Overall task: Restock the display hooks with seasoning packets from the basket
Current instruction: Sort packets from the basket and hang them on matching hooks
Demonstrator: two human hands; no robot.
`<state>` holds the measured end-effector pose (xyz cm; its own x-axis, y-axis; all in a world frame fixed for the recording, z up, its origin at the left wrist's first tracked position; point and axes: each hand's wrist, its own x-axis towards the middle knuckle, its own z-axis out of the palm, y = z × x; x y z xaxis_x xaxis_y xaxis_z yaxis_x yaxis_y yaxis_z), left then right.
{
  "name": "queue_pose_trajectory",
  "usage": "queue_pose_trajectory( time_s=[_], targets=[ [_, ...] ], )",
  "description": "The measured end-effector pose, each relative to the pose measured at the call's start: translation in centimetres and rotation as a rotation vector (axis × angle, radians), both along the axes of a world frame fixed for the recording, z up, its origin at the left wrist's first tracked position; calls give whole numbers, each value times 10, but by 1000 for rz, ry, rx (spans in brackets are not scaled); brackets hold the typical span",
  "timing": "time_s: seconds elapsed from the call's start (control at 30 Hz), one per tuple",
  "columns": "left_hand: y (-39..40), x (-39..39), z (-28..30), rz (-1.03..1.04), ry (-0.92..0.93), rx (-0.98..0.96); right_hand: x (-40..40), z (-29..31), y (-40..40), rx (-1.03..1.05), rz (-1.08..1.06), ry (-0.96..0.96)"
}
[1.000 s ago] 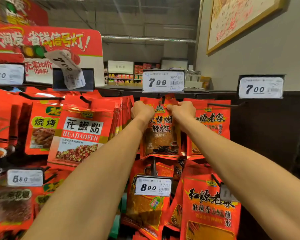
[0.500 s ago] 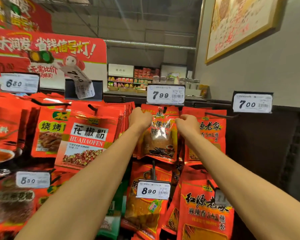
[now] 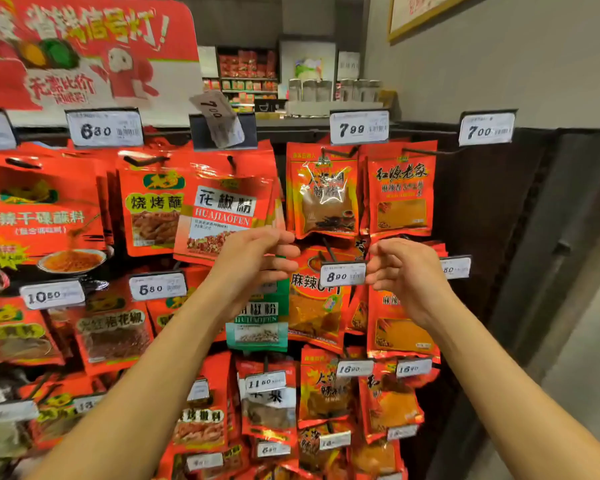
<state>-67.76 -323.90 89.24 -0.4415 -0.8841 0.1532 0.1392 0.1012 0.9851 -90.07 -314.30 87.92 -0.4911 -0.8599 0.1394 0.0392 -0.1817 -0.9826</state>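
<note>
Your left hand (image 3: 253, 268) and right hand (image 3: 404, 271) hang free before the display rack (image 3: 499, 209), fingers loosely curled, gripping nothing, on either side of the 8.90 price tag (image 3: 342, 274). At twelve o'clock from that tag, the seasoning packet (image 3: 323, 192) hangs on its hook (image 3: 338, 153) under the 7.99 price tag (image 3: 359, 128). At two o'clock a second red packet (image 3: 400, 195) hangs just beside it. At nine o'clock the huajiaofen packet (image 3: 222, 209) sits partly behind your left hand.
</note>
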Motion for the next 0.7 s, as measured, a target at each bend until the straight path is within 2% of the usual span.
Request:
queue_pose_trajectory(
  time_s=[0.27, 0.43, 0.7],
  targets=[
    [25, 59, -131, 104, -132, 287, 19, -123, 52, 270, -34, -66],
    [56, 64, -225, 122, -222, 566, 24, -229, 67, 544, -9, -162],
    [95, 83, -394, 194, -446, 892, 61, -413, 109, 979, -60, -317]
  ],
)
